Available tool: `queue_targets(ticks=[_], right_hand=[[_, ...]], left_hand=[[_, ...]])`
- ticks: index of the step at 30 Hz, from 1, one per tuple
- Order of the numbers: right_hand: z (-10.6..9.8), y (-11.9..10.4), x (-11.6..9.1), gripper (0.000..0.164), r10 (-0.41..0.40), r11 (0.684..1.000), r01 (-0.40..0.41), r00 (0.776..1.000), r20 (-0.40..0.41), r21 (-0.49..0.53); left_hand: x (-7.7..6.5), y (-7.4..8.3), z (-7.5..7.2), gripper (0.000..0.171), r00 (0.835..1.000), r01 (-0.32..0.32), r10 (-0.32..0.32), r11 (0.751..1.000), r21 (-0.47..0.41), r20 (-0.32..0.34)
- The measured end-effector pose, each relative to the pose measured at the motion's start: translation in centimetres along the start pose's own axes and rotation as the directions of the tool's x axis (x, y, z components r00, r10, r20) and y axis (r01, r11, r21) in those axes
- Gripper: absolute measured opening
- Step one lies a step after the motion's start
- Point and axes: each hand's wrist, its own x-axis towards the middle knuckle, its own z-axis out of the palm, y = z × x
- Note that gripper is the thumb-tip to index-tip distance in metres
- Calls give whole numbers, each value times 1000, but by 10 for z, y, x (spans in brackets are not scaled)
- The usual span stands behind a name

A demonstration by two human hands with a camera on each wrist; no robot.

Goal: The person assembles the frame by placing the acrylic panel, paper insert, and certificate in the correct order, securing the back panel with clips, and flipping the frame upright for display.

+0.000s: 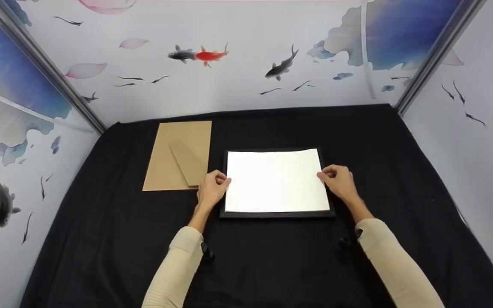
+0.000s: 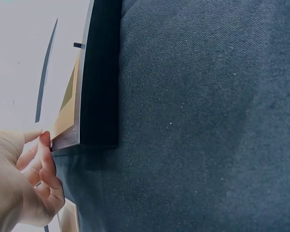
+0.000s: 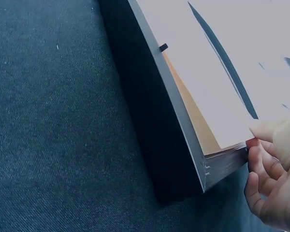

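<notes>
A white sheet lies over a shallow black frame, its far edge slightly bowed. At the sheet's left edge, my left hand pinches it between thumb and index finger. My right hand pinches the opposite edge the same way. In the wrist views, a tan layer shows beneath the white sheet, inside the frame's rim. A small dark tab sticks inward from that rim; the left wrist view shows the tab as well. What lies under the tan layer is hidden.
Left of the frame lies a brown board with a narrower tapered brown piece on top, close to my left hand. Black cloth covers the table. White printed panels stand at the back and both sides.
</notes>
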Motion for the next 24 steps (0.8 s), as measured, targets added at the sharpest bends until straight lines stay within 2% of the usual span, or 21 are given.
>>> queue_targets(ticks=[8, 11, 15, 19, 24], right_hand=[[-4, 3, -5, 18, -20, 1000, 20, 1000, 3, -14], [-9, 8, -12, 22, -16, 1000, 16, 1000, 19, -1], [-16, 14, -24, 34, -35, 999, 32, 993, 117, 33], [-21, 19, -34, 48, -82, 994, 64, 972, 219, 88], [-23, 23, -44, 58, -120, 990, 99, 960, 254, 96]], left_hand=[[-4, -3, -4, 13, 999, -38, 38, 999, -2, 0], [-11, -6, -10, 16, 998, -50, 50, 999, -3, 29], [-25, -10, -18, 31, 991, -57, 60, 998, -22, 121], [-39, -13, -23, 50, 976, -82, 88, 996, -39, 201], [-47, -19, -21, 61, 968, -126, 133, 991, -45, 213]])
